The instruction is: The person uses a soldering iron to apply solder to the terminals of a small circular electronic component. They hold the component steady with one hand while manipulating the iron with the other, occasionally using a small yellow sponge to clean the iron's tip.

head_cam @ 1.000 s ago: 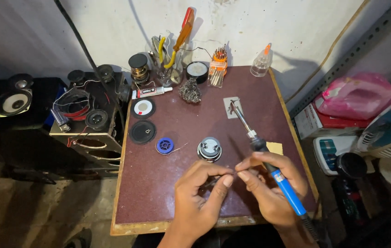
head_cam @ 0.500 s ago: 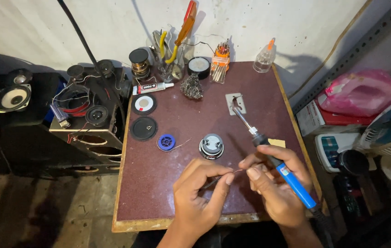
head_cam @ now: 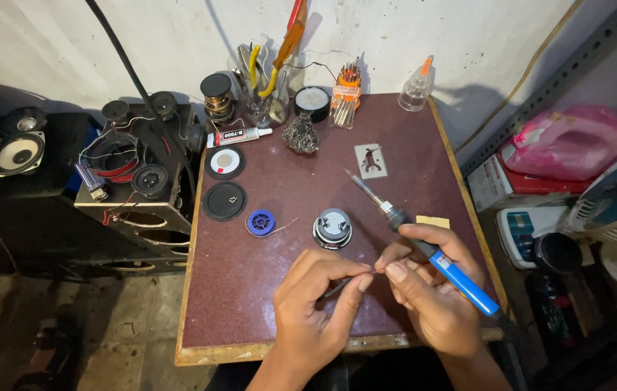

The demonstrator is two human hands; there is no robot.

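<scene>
Head view looks down on a small maroon table [head_cam: 250, 304] set against a white wall, with both hands working close to its near edge. The right hand [head_cam: 431, 289] carries a blue-handled soldering iron [head_cam: 424, 250] tucked between thumb and fingers, its handle running back past the near right corner and its metal tip pointing up toward the middle of the table, so the hot end stays away from the hands while the fingertips are free. The right thumb and forefinger are pinched together on a thin dark wire end [head_cam: 352, 281], too small to make out well. The left hand [head_cam: 316, 304] meets it from the other side, fingers closed in a matching pinch on the same wire, so the piece is held steady just above the table.

Just beyond the hands sits a small round speaker driver [head_cam: 332, 228], near enough to reach. Left of it lies a blue solder spool [head_cam: 261, 222], and toward the left edge two dark speaker cones [head_cam: 224, 182]. Along the far edge stand a glue tube [head_cam: 239, 135], a wad of steel wool [head_cam: 300, 135], a cup of pliers [head_cam: 265, 94], a screwdriver set [head_cam: 345, 94] and a clear squeeze bottle [head_cam: 417, 87], kept back out of the working space.
</scene>
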